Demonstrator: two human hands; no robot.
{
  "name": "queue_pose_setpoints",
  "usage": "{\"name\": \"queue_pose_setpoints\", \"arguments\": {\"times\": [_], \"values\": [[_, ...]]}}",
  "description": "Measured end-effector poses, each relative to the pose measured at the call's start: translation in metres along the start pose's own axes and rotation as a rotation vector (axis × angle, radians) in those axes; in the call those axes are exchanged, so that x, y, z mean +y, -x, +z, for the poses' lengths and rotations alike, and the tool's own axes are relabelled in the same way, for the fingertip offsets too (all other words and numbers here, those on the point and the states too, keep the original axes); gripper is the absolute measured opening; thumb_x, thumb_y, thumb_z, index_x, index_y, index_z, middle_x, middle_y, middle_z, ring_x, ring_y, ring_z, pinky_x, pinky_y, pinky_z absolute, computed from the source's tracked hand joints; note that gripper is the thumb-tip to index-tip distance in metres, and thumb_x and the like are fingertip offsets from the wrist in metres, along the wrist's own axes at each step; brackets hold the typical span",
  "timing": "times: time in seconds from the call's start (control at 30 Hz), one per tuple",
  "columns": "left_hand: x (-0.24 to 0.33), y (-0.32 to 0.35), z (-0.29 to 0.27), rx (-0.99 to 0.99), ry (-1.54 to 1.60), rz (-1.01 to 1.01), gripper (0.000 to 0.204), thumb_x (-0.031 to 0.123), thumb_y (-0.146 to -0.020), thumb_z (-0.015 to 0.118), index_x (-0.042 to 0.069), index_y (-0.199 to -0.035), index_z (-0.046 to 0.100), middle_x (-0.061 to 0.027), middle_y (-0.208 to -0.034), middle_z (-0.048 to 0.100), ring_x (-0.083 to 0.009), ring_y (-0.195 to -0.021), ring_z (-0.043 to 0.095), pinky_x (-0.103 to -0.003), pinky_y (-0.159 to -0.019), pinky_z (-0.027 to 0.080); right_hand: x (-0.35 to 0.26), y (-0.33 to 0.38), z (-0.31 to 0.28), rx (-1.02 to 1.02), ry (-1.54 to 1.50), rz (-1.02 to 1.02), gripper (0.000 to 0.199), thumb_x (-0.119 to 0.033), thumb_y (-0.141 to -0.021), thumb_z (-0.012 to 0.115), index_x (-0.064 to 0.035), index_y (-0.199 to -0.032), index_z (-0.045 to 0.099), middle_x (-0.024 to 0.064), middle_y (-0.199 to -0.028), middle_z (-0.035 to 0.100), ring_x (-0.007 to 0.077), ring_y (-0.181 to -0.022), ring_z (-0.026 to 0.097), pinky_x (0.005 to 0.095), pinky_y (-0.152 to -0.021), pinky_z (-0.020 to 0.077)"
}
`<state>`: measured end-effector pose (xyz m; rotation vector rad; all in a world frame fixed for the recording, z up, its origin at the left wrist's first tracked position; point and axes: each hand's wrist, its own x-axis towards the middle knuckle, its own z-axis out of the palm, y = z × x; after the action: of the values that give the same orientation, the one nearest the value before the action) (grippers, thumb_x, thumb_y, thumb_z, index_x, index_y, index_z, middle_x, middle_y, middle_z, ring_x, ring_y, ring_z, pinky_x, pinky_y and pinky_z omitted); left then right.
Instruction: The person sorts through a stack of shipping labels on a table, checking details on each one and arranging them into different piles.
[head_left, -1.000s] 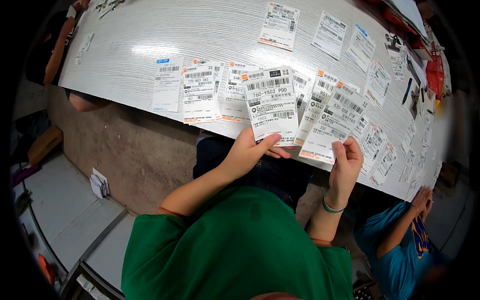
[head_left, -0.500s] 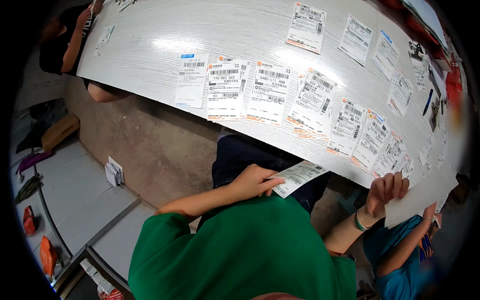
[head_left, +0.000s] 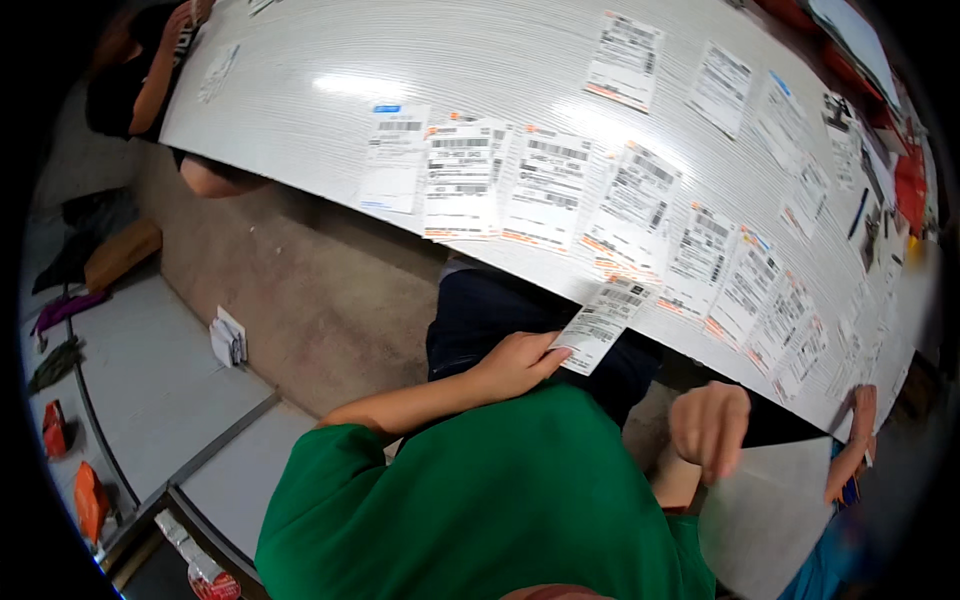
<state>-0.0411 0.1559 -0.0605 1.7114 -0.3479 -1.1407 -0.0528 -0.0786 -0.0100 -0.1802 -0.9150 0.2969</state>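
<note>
Low over my lap, my left hand [head_left: 515, 366] grips a printed shipping label [head_left: 600, 325] between thumb and fingers; its upper end overlaps the table edge. Whether several labels are stacked there I cannot tell. My right hand [head_left: 710, 428], slightly blurred, is at the lower right beside my body. Its fingers close on the corner of a blank pale sheet [head_left: 768, 515], which hangs beyond the fingertips. Along the near edge of the white wood-grain table [head_left: 480, 50] lies a row of labels, among them a barcoded label [head_left: 547, 190] and a blue-topped label [head_left: 393, 160].
Farther back lie more labels, such as a far label [head_left: 624, 62]. Clips and a pen [head_left: 858, 210] sit at the right. A co-worker's arm [head_left: 855, 440] reaches the table's right end; another person [head_left: 150, 80] is at the far left. White packets [head_left: 228, 340] stand on the floor.
My right hand has swung down and left, away from the table's edge, carrying the blank sheet. The label in my left hand has tilted more upright. The co-worker's hand has moved onto the table.
</note>
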Motion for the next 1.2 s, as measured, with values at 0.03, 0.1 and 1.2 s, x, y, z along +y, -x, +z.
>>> {"name": "queue_pose_setpoints", "arguments": {"times": [0.03, 0.1, 1.2], "values": [[-0.003, 0.004, 0.000, 0.012, 0.006, -0.025, 0.025, 0.024, -0.090, 0.048, 0.000, -0.094, 0.056, -0.0077, -0.061, 0.054, -0.0164, -0.055, 0.050, -0.030, -0.054, 0.041, -0.002, 0.007, 0.013, 0.280, 0.332, 0.309, 0.014, -0.006, -0.076, 0.060, 0.0032, -0.065, 0.059, 0.0087, -0.057, 0.056, 0.0171, -0.048, 0.051, 0.0273, -0.045, 0.0394], [-0.003, 0.001, 0.001, -0.034, 0.027, -0.084, 0.025, 0.024, -0.091, 0.048, 0.000, -0.089, 0.057, -0.0038, -0.059, 0.053, -0.0101, -0.052, 0.046, -0.027, -0.050, 0.039, 0.003, -0.001, 0.036, 0.876, 0.983, 0.855, 0.011, -0.004, -0.074, 0.062, 0.0033, -0.067, 0.058, 0.0093, -0.059, 0.055, 0.0171, -0.049, 0.051, 0.0273, -0.044, 0.0374], [0.053, -0.064, 0.072, -0.470, -0.395, -0.025, 0.031, 0.032, -0.089, 0.049, 0.006, -0.080, 0.064, -0.0098, -0.052, 0.053, -0.0221, -0.047, 0.053, -0.033, -0.047, 0.040, -0.066, 0.080, 0.098, 1.007, 1.155, 0.658, 0.009, -0.005, -0.076, 0.061, 0.0040, -0.073, 0.063, 0.0103, -0.063, 0.059, 0.0197, -0.049, 0.053, 0.0283, -0.041, 0.0396]]}}
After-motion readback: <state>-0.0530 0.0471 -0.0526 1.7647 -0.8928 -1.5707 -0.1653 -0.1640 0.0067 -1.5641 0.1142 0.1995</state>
